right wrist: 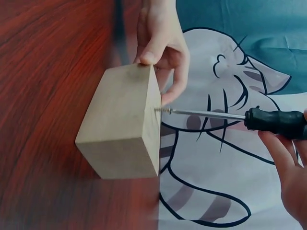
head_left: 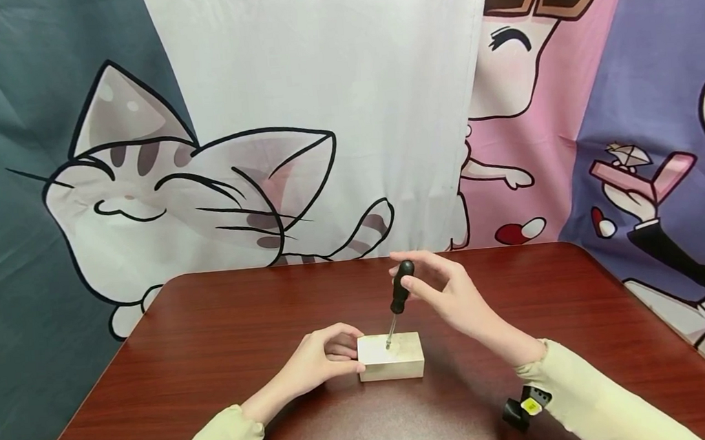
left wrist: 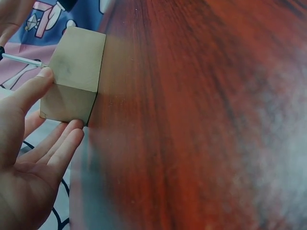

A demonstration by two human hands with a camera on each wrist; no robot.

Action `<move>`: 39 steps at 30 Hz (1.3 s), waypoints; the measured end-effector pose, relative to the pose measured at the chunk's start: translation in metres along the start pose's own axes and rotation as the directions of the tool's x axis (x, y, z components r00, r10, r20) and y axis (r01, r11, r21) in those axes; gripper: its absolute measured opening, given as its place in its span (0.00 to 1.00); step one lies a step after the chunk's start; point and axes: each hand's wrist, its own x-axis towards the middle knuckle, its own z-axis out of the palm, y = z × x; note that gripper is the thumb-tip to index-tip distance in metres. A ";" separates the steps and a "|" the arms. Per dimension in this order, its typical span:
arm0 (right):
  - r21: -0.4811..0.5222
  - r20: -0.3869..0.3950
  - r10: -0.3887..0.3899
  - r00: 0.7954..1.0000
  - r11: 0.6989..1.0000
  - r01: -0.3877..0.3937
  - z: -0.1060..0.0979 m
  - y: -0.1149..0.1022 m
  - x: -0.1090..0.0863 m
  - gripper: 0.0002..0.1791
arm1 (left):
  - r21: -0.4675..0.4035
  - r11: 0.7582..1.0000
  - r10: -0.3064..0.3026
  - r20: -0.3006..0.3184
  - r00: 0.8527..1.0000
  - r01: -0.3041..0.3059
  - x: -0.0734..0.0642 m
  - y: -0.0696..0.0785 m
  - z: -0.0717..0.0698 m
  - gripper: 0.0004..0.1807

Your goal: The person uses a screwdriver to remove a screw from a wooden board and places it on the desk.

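Observation:
A pale wooden block (head_left: 392, 370) lies on the table in the head view. At its left end my left hand (head_left: 323, 360) grips it, thumb on the near side and fingers on the far side. My right hand (head_left: 454, 295) holds the black handle of a screwdriver (head_left: 402, 288) between thumb and fingers. The screwdriver leans slightly, tip down at the block's upper face. In the right wrist view a small screw (right wrist: 164, 110) stands partly out of that face, and the screwdriver's tip meets its head. How deep the screw sits is hidden.
The reddish-brown wooden table (head_left: 213, 341) extends around the block on all sides. Behind its far edge hangs a cloth backdrop (head_left: 327, 56) printed with a cartoon cat and figures. Wrist cameras (head_left: 522, 407) sit below both pale yellow sleeves (head_left: 589, 388).

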 end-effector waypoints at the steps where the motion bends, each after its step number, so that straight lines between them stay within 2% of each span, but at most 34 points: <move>1: 0.009 0.014 -0.008 1.000 1.000 0.008 0.000 0.000 0.000 0.20 | -0.002 1.000 0.000 0.000 1.000 0.000 0.000 0.000 0.000 0.24; 3: 0.036 0.029 -0.026 0.999 0.999 0.025 0.001 0.001 0.001 0.19 | -0.005 1.000 0.001 0.000 1.000 -0.001 -0.001 0.001 0.000 0.24; 6: 0.073 0.011 -0.034 0.999 0.997 0.033 0.003 0.004 0.000 0.16 | -0.008 1.000 -0.003 -0.001 1.000 0.003 -0.001 0.002 0.001 0.24; 13: -0.023 -0.110 -0.005 0.994 1.000 0.003 0.010 0.004 -0.003 0.19 | -0.017 1.000 -0.012 0.013 1.000 0.012 -0.002 0.004 0.001 0.25; 16: -0.035 -0.130 -0.002 0.992 0.999 -0.002 0.010 0.004 -0.002 0.21 | -0.022 1.000 -0.011 0.017 1.000 0.011 -0.001 0.004 0.001 0.25; 28: 0.038 -0.085 0.010 0.996 0.999 -0.007 0.007 0.003 0.000 0.17 | -0.018 1.000 0.006 0.013 1.000 -0.006 -0.002 0.001 0.001 0.25; 35: 0.122 0.004 -0.010 1.000 0.993 0.009 0.005 0.005 -0.001 0.17 | -0.010 1.000 0.015 0.017 1.000 -0.015 -0.001 0.000 0.001 0.25; 39: 0.136 0.005 -0.004 1.000 0.991 0.003 0.007 0.006 -0.002 0.17 | -0.006 1.000 0.012 0.017 1.000 -0.012 -0.001 0.000 0.001 0.25</move>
